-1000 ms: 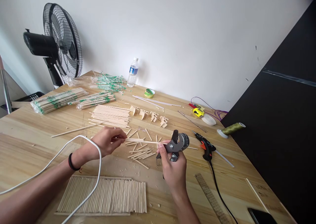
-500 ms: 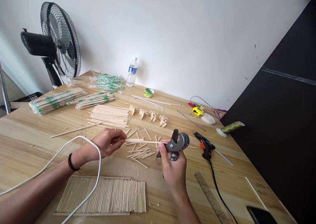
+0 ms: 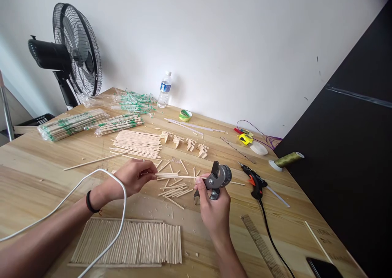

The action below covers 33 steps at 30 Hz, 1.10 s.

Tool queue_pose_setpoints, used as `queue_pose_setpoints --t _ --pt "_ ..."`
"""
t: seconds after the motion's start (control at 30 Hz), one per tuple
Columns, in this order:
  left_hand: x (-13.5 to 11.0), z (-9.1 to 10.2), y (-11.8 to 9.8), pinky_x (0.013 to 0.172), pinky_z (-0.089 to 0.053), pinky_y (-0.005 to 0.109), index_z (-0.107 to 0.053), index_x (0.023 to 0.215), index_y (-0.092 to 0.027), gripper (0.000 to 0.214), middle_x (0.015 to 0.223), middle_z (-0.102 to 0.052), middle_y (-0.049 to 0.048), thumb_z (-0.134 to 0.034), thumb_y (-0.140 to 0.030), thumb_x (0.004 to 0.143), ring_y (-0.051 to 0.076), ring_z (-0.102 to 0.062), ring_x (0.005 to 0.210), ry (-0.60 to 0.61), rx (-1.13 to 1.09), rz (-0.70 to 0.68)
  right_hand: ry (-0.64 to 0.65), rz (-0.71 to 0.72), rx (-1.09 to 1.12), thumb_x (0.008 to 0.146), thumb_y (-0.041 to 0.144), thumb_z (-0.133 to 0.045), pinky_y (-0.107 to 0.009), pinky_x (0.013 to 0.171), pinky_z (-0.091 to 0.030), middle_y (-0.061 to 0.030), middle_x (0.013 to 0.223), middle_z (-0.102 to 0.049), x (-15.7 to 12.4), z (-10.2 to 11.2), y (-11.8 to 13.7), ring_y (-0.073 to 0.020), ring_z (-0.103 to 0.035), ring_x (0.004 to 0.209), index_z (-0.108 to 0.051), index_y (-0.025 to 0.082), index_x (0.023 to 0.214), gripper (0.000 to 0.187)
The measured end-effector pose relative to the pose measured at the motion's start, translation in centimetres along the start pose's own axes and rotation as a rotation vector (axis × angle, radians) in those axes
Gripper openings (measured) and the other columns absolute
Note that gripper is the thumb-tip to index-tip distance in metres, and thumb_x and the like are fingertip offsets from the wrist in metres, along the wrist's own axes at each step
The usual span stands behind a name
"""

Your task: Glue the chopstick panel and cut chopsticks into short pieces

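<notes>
My left hand (image 3: 134,178) is closed, pinching a few thin wooden sticks (image 3: 167,175) at their left end. One longer stick (image 3: 187,177) runs from them to my right hand (image 3: 215,206), where the thumb presses near its right end. That hand is wrapped around a grey metal hand cutter (image 3: 218,179); its lower part is partly hidden by my fingers. Beneath the held sticks lie several short cut stick pieces (image 3: 176,191). Closer to me is a flat panel (image 3: 131,242) of sticks laid side by side.
Long sticks (image 3: 136,144), small stick assemblies (image 3: 190,144) and wrapped bundles (image 3: 73,124) lie farther back. A glue gun (image 3: 255,182), ruler (image 3: 260,245) and phone (image 3: 323,267) are at right. A white cable (image 3: 123,204) loops across my left forearm's side. A fan (image 3: 76,51) stands at left.
The view has shifted very slightly. Both hands keep nearly the same position, with the cutter barely tilted.
</notes>
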State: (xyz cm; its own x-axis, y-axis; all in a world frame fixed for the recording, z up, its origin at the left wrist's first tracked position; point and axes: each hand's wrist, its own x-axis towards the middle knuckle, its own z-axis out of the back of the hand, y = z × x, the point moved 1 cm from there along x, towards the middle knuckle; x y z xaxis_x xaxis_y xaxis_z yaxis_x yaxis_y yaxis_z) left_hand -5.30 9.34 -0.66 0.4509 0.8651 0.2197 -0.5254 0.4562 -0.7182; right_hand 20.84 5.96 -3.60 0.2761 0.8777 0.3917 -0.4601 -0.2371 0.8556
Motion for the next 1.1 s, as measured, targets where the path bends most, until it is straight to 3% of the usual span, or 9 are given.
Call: queue_pose_setpoints --t 0.27,0.6,0.7,0.83,1.1 --pt "-0.1 0.2 -0.7 0.051 -0.032 0.021 -0.061 0.082 -0.017 0.017 0.058 -0.051 -0.0056 -0.055 -0.026 0.095 0.009 -0.041 0.053 -0.02 0.008 -0.058 -0.001 0.001 0.021 0.091 0.048 -0.067 -0.033 0.072 -0.056 -0.0085 0.089 -0.075 -0.2 -0.1 -0.1 -0.0237 -0.073 0.079 -0.068 0.019 0.096 0.03" --pt "0.0 0.8 -1.3 0.052 -0.033 0.02 -0.062 0.081 -0.016 0.016 0.06 -0.056 -0.0037 -0.056 -0.024 0.094 0.009 -0.044 0.054 -0.115 0.06 -0.044 -0.122 0.02 0.055 0.094 0.047 -0.065 -0.04 0.084 -0.053 -0.0052 0.086 -0.073 0.6 0.6 0.5 -0.0221 -0.07 0.08 -0.059 0.019 0.123 0.041" --pt "0.1 0.8 -1.2 0.051 -0.033 0.02 -0.062 0.081 -0.016 0.017 0.059 -0.054 -0.0044 -0.056 -0.025 0.095 0.009 -0.043 0.053 -0.157 0.041 -0.045 -0.188 0.039 0.081 0.093 0.048 -0.066 -0.041 0.087 -0.053 -0.0071 0.087 -0.073 1.1 1.0 0.7 -0.0231 -0.07 0.084 -0.062 0.018 0.112 0.035" --pt "0.0 0.8 -1.3 0.049 -0.032 0.02 -0.061 0.08 -0.016 0.019 0.059 -0.052 -0.0048 -0.057 -0.028 0.095 0.009 -0.041 0.052 -0.179 -0.022 -0.021 -0.177 0.063 0.058 0.095 0.05 -0.063 -0.04 0.085 -0.054 -0.0118 0.094 -0.073 1.5 1.3 0.4 -0.0252 -0.07 0.09 -0.067 0.017 0.094 0.033" --pt "-0.5 0.5 -1.9 0.049 -0.031 0.019 -0.06 0.082 -0.017 0.018 0.06 -0.051 -0.0053 -0.055 -0.026 0.096 0.009 -0.04 0.054 -0.132 -0.082 -0.038 -0.088 0.072 -0.004 0.097 0.046 -0.059 -0.042 0.088 -0.054 -0.0118 0.101 -0.074 1.1 0.8 -0.6 -0.0258 -0.071 0.095 -0.066 0.018 0.104 0.03"
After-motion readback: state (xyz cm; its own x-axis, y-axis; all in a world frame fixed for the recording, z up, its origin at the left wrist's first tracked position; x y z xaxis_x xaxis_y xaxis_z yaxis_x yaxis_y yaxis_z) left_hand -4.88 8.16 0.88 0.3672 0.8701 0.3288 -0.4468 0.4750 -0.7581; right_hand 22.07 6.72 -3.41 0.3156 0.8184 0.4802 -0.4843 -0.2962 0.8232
